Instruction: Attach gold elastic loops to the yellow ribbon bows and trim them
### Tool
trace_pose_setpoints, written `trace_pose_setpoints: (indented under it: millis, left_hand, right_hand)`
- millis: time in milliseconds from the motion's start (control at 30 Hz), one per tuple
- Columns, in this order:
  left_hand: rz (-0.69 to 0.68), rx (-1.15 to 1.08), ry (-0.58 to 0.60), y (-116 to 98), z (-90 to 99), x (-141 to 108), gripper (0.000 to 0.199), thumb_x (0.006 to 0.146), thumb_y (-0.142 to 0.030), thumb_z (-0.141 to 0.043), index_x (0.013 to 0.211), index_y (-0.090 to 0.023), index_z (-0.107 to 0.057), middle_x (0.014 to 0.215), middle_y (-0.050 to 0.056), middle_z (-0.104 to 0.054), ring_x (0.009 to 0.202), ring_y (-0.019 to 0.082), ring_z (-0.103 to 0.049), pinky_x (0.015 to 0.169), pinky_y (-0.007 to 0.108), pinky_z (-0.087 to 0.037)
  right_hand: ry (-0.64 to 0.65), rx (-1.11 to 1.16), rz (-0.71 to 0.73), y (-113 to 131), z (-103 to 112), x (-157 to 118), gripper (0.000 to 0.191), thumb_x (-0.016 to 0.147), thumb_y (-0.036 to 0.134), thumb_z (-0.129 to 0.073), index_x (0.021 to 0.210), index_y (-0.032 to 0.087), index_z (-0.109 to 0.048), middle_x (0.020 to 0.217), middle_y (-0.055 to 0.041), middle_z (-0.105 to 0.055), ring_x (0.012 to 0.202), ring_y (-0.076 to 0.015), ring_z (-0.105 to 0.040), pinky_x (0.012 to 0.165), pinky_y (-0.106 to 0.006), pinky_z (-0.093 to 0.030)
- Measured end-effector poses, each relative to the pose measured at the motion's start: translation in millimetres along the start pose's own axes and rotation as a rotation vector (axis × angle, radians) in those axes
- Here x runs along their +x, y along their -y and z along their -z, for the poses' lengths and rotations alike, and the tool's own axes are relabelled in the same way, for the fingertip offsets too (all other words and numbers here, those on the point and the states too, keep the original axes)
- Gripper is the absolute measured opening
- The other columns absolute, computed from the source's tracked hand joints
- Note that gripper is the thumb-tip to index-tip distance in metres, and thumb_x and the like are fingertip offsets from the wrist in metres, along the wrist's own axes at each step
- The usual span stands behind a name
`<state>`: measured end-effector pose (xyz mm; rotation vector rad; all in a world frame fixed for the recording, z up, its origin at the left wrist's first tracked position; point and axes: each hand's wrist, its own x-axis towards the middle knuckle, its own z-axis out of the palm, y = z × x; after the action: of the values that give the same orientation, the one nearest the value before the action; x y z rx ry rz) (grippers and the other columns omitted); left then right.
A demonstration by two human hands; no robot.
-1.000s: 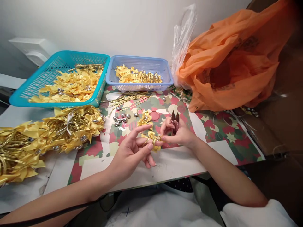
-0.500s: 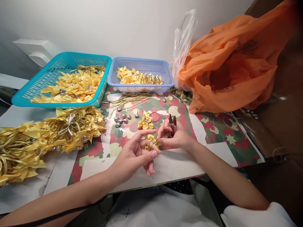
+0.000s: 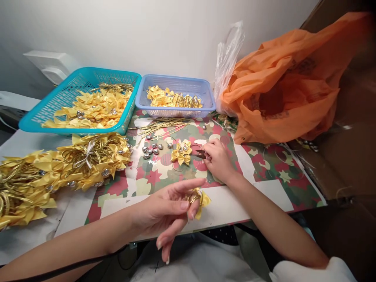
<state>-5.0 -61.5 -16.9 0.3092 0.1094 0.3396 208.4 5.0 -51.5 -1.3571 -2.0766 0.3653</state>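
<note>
My left hand (image 3: 173,211) is closed around a yellow ribbon flower (image 3: 205,199) with gold rings, above the front edge of the table. Its thumb and fingers pinch the gold part, and the yellow petals stick out to the right. My right hand (image 3: 217,158) is wrapped round a pair of dark-bladed scissors (image 3: 201,154), whose tips point left. Just left of those blades lies another ribbon flower (image 3: 181,153) with silver bells at its centre. Several loose silver bells (image 3: 154,149) sit farther left on the patterned sheet.
Behind stand a teal basket (image 3: 133,102) and a blue basket (image 3: 176,110), both holding yellow flowers. Gold wire ties (image 3: 161,127) lie before them. Bundled flowers (image 3: 88,160) fill the left side. An orange bag (image 3: 282,113) and a clear plastic bag (image 3: 227,62) occupy the back right.
My left hand has moved nearer the front edge with its flower, apart from my right hand. The scissors have turned from pointing up to pointing left, beside the flower on the table.
</note>
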Motion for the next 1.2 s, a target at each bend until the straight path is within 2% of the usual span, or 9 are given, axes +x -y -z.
trace_pose_setpoints:
  millis: [133, 233, 333, 533, 667, 800, 933, 1067, 1200]
  left_hand:
    - [-0.087, 0.015, 0.063, -2.5, 4.3, -1.1, 0.040, 0.094, -0.025, -0.061, 0.130, -0.042, -0.062, 0.098, -0.002, -0.069, 0.047, 0.005, -0.066, 0.047, 0.021, -0.062]
    - [-0.105, 0.098, -0.005, -4.8, 5.2, 0.2, 0.047, 0.092, -0.022, -0.063, 0.133, -0.044, -0.057, 0.113, -0.001, -0.065, 0.048, 0.002, -0.063, 0.050, 0.022, -0.064]
    - [-0.132, 0.213, -0.157, -5.0, 4.3, 4.2, 0.047, 0.090, -0.029, -0.066, 0.135, -0.037, -0.056, 0.116, 0.002, -0.062, 0.052, 0.003, -0.061, 0.051, 0.023, -0.064]
    - [-0.307, 0.535, -0.515, 4.5, 0.8, 12.9, 0.056, 0.086, -0.030, -0.072, 0.135, -0.032, -0.046, 0.100, -0.001, -0.057, 0.061, 0.008, -0.062, 0.058, 0.028, -0.062]
    - [-0.320, 0.595, -0.582, 7.2, -0.4, 14.4, 0.060, 0.085, -0.033, -0.072, 0.136, -0.027, -0.042, 0.082, -0.004, -0.057, 0.061, 0.009, -0.057, 0.062, 0.028, -0.060]
    - [-0.352, 0.620, -0.567, 6.8, 1.1, 14.8, 0.059, 0.085, -0.033, -0.073, 0.136, -0.026, -0.044, 0.072, -0.004, -0.058, 0.066, 0.012, -0.057, 0.061, 0.025, -0.058]
    - [-0.413, 0.640, -0.626, 5.8, 1.9, 16.7, 0.033, 0.084, -0.031, -0.073, 0.113, -0.024, -0.060, 0.087, 0.000, -0.061, 0.073, 0.013, -0.058, 0.059, 0.025, -0.059]
    - [-0.399, 0.618, -0.640, 3.9, 3.6, 18.4, 0.018, 0.087, -0.032, -0.070, 0.101, -0.022, -0.066, 0.094, 0.001, -0.059, 0.071, 0.011, -0.058, 0.056, 0.024, -0.060]
    - [-0.371, 0.516, -0.636, 1.0, 4.6, 18.6, 0.021, 0.083, -0.034, -0.075, 0.094, -0.019, -0.066, 0.085, -0.001, -0.055, 0.065, 0.009, -0.055, 0.053, 0.022, -0.059]
  right_hand:
    - [-0.150, 0.240, -0.055, -4.6, 16.1, -0.3, 0.025, 0.088, 0.015, -0.050, 0.069, 0.023, -0.036, 0.078, -0.0026, -0.055, 0.084, -0.0204, -0.054, 0.075, -0.035, -0.046]
    - [-0.242, 0.581, -0.081, -3.2, 25.8, 0.6, 0.035, 0.093, 0.027, -0.053, 0.070, 0.024, -0.027, 0.085, -0.0011, -0.056, 0.087, -0.0174, -0.061, 0.079, -0.034, -0.050]
    - [-0.152, 0.891, -0.122, 5.4, 28.5, -0.6, 0.042, 0.090, 0.035, -0.063, 0.071, 0.023, -0.028, 0.084, 0.0015, -0.054, 0.079, -0.0144, -0.066, 0.074, -0.032, -0.055]
    - [0.097, 1.293, -0.192, 26.8, 31.9, -7.4, 0.044, 0.085, 0.025, -0.072, 0.068, 0.021, -0.031, 0.084, 0.0036, -0.056, 0.065, -0.0080, -0.066, 0.060, -0.022, -0.059]
    - [0.253, 1.521, -0.285, 34.0, 36.5, -9.1, 0.043, 0.084, 0.022, -0.073, 0.069, 0.020, -0.033, 0.083, 0.0048, -0.056, 0.061, -0.0059, -0.065, 0.054, -0.019, -0.060]
    - [0.379, 1.668, -0.379, 39.5, 33.4, -10.6, 0.042, 0.084, 0.021, -0.074, 0.069, 0.019, -0.035, 0.084, 0.0052, -0.056, 0.066, -0.0055, -0.066, 0.059, -0.019, -0.062]
    - [0.428, 1.759, -0.435, 42.3, 27.5, -13.0, 0.041, 0.084, 0.019, -0.073, 0.069, 0.019, -0.035, 0.084, 0.0054, -0.056, 0.071, -0.0052, -0.068, 0.068, -0.019, -0.063]
    - [0.429, 1.714, -0.459, 42.7, 26.6, -13.5, 0.042, 0.083, 0.022, -0.074, 0.068, 0.019, -0.035, 0.086, 0.0040, -0.055, 0.072, -0.0065, -0.067, 0.067, -0.020, -0.061]
    - [0.333, 1.584, -0.450, 39.5, 29.3, -11.9, 0.038, 0.083, 0.037, -0.074, 0.069, 0.019, -0.043, 0.090, 0.0009, -0.054, 0.076, -0.0093, -0.064, 0.071, -0.024, -0.059]
